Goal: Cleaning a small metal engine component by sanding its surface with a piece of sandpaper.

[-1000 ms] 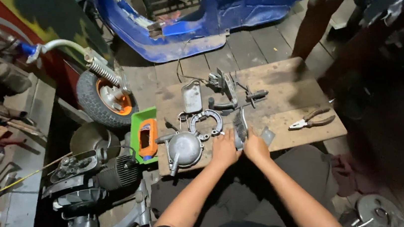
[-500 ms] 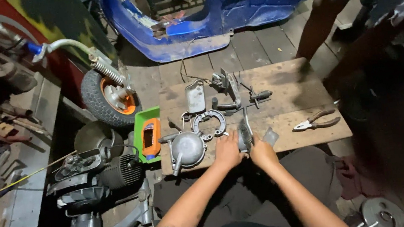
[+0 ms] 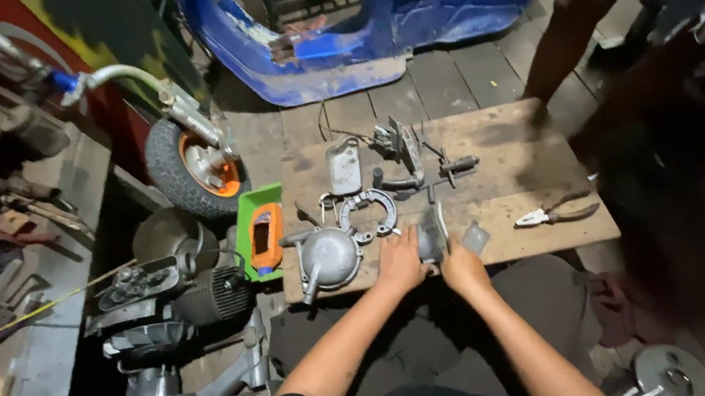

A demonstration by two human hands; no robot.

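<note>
My left hand (image 3: 401,260) and my right hand (image 3: 463,267) meet at the near edge of a wooden board (image 3: 503,134), both gripping a small grey metal part (image 3: 432,235) that stands upright between them. Just left of my left hand lies a round grey metal cover (image 3: 327,256). Behind the hands rests a ring-shaped brake shoe set (image 3: 366,214). A small flat grey piece (image 3: 474,237) lies right of my right hand.
Pliers (image 3: 557,213) lie on the board's right side. A flat metal plate (image 3: 344,166) and several linkage parts (image 3: 418,160) sit at the back. A green tray (image 3: 256,231), a small wheel (image 3: 192,164), engine parts (image 3: 171,300) and a blue vehicle body (image 3: 377,21) surround the board.
The view has shifted slightly. Both hands stay on the metal part at the board's near edge, closing a little tighter around it.
</note>
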